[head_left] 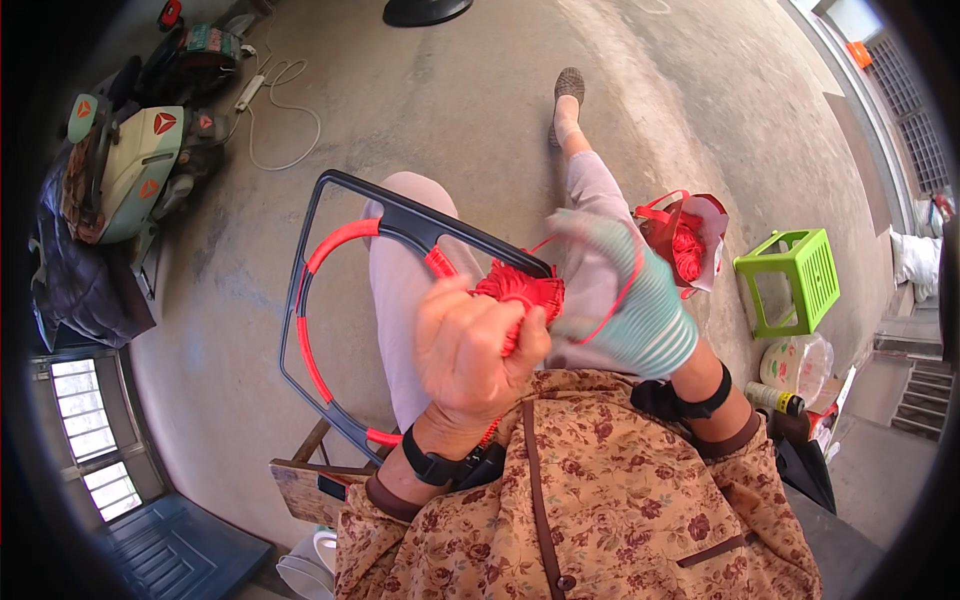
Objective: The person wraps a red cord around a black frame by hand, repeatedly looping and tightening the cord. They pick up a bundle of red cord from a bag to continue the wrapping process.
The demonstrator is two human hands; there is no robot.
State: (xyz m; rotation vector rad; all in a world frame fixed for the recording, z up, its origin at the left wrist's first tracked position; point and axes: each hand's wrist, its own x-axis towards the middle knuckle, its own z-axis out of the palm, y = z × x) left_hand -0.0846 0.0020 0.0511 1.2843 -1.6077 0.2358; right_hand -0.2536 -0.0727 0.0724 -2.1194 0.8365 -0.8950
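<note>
My bare left hand (475, 345) is closed around a bundle of red cord (522, 290) above my lap. Beside it, a black frame (400, 210) leans across my left thigh, its inner ring (318, 355) wrapped in red over several stretches. My right hand (625, 295), in a striped teal-and-white glove, is just right of the bundle and blurred by motion. A loose strand of red cord (632, 285) loops over that glove and runs back toward the bundle. The glove's fingers are smeared, so their grip cannot be made out.
On the floor by my right leg stands a bag (690, 240) with more red cord. Farther right are a lime-green stool (790, 283) and a clear plastic container (797, 365). A scooter (140, 165) and a white power strip (250, 92) with its cable lie left. A wooden seat edge (310, 490) shows lower left.
</note>
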